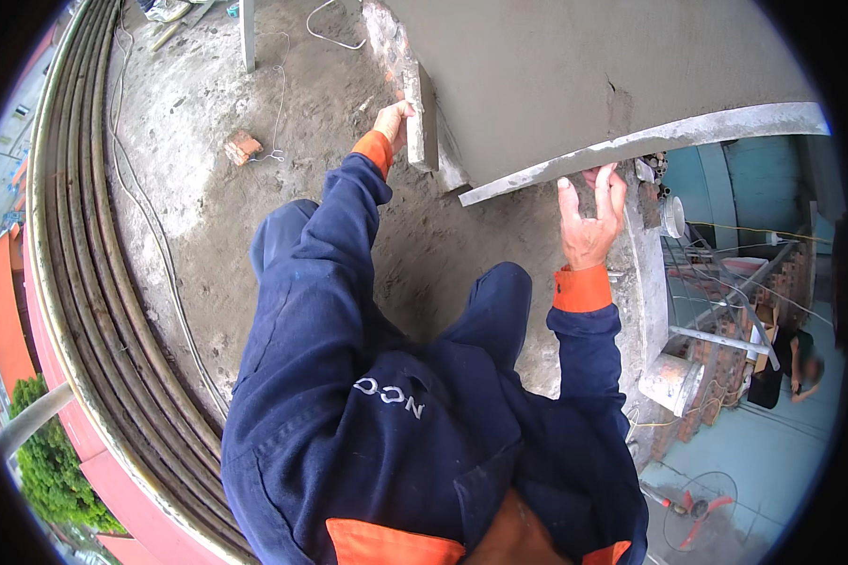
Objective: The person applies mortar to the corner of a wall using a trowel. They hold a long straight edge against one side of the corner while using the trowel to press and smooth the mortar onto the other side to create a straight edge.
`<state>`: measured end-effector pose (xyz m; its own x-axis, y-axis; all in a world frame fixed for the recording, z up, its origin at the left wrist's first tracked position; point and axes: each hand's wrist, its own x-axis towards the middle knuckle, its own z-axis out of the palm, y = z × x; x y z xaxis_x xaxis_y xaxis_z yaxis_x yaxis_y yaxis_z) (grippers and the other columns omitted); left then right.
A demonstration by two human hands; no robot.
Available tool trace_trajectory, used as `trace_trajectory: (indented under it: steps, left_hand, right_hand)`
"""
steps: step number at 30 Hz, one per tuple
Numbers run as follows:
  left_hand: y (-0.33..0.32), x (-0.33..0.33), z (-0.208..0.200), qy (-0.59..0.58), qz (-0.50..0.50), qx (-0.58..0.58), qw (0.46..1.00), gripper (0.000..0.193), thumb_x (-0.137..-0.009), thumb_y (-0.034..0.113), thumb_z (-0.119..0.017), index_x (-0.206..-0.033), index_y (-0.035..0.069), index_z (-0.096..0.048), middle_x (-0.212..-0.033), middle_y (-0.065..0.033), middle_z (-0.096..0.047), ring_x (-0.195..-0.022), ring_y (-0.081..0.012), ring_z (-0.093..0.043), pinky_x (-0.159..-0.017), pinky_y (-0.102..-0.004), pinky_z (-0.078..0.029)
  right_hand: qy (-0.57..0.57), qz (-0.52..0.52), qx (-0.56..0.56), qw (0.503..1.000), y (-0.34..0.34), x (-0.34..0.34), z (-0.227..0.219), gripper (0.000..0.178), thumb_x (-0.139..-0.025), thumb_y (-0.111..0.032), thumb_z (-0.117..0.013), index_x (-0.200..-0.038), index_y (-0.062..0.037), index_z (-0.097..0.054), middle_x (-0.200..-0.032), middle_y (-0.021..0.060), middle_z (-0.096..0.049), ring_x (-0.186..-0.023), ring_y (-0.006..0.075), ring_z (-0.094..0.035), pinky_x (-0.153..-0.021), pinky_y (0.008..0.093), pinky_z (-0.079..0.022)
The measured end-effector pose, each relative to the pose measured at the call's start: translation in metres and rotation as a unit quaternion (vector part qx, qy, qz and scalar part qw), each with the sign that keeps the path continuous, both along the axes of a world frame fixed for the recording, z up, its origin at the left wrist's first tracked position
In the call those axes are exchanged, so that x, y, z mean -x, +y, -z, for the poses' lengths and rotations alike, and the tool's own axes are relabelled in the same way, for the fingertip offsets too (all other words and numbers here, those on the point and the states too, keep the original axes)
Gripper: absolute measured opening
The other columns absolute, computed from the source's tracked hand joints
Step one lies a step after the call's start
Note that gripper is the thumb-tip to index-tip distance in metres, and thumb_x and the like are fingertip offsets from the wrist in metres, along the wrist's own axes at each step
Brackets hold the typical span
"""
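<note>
My left hand [394,125] is closed round a short, thick mortar-coated board [424,122], held on edge beside the corner of a smooth grey mortar surface [574,71]. A long, pale straightedge strip [687,130] runs along the near edge of that surface, its left end sticking out past the corner. My right hand [589,221] is at the strip's near side, with the thumb and fingers bent against it. Some of its fingertips are hidden by the strip. A small crack or gouge shows in the mortar above the right hand.
Bundled long pipes [94,254] and a cable [151,212] line the left side. A broken brick [243,148] lies on the rough floor. Right of the ledge [652,282] is a drop, with a white bucket [670,384], bricks, a fan [697,508] and another person [800,367] lower down.
</note>
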<state>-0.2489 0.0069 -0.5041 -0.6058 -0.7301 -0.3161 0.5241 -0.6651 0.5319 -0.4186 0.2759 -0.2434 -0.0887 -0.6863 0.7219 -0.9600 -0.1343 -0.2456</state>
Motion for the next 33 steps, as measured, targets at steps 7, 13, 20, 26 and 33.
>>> trace_trajectory:
  steps: [7,13,20,26,33]
  left_hand:
    - [0.04,-0.007,0.019,0.042,-0.016,-0.089,0.995,0.027,-0.069,0.014,-0.057,-0.094,0.004,-0.063,-0.084,-0.0104,-0.066,-0.074,-0.0271,-0.064,-0.073,-0.0422,-0.052]
    - [0.024,0.019,0.035,0.012,-0.087,-0.069,0.994,0.023,-0.069,0.013,-0.058,-0.089,0.004,-0.064,-0.079,-0.0095,-0.064,-0.069,-0.026,-0.061,-0.066,-0.0397,-0.05]
    - [0.04,0.017,0.02,-0.013,-0.036,-0.035,0.999,0.022,-0.068,0.009,-0.059,-0.088,0.003,-0.064,-0.082,-0.0097,-0.065,-0.074,-0.0253,-0.062,-0.071,-0.0401,-0.049]
    - [0.061,0.005,0.005,0.039,-0.004,-0.043,0.998,0.037,-0.07,0.013,-0.055,-0.105,0.001,-0.062,-0.095,-0.0124,-0.068,-0.089,-0.0304,-0.065,-0.087,-0.0455,-0.05]
    - [0.113,-0.026,-0.042,0.064,0.095,-0.129,0.985,0.046,-0.067,0.026,-0.056,-0.105,0.002,-0.065,-0.094,-0.0182,-0.07,-0.077,-0.0341,-0.066,-0.077,-0.0497,-0.056]
  right_hand:
    - [-0.026,0.016,0.005,1.0,0.002,-0.004,0.004,0.072,-0.079,-0.008,-0.079,-0.144,0.0008,-0.048,-0.118,0.0178,-0.059,-0.099,0.0289,-0.065,-0.087,0.0388,-0.053]
    - [-0.043,0.022,0.001,0.999,0.0,-0.009,0.001,0.072,-0.079,-0.008,-0.079,-0.144,0.0008,-0.049,-0.117,0.0176,-0.059,-0.1,0.0286,-0.065,-0.087,0.0389,-0.053]
    - [-0.033,0.027,0.009,0.999,0.002,-0.006,0.003,0.071,-0.079,-0.008,-0.079,-0.143,0.0012,-0.05,-0.115,0.0167,-0.059,-0.099,0.0281,-0.065,-0.087,0.0385,-0.053]
    - [-0.035,0.015,0.016,0.999,-0.004,-0.005,0.004,0.07,-0.079,-0.009,-0.079,-0.142,0.0011,-0.051,-0.114,0.0159,-0.059,-0.098,0.0274,-0.065,-0.086,0.0383,-0.053]
    - [-0.045,0.028,0.017,0.998,0.003,-0.004,0.004,0.067,-0.08,-0.01,-0.078,-0.14,0.0028,-0.052,-0.116,0.0162,-0.06,-0.098,0.0276,-0.065,-0.085,0.0381,-0.053]
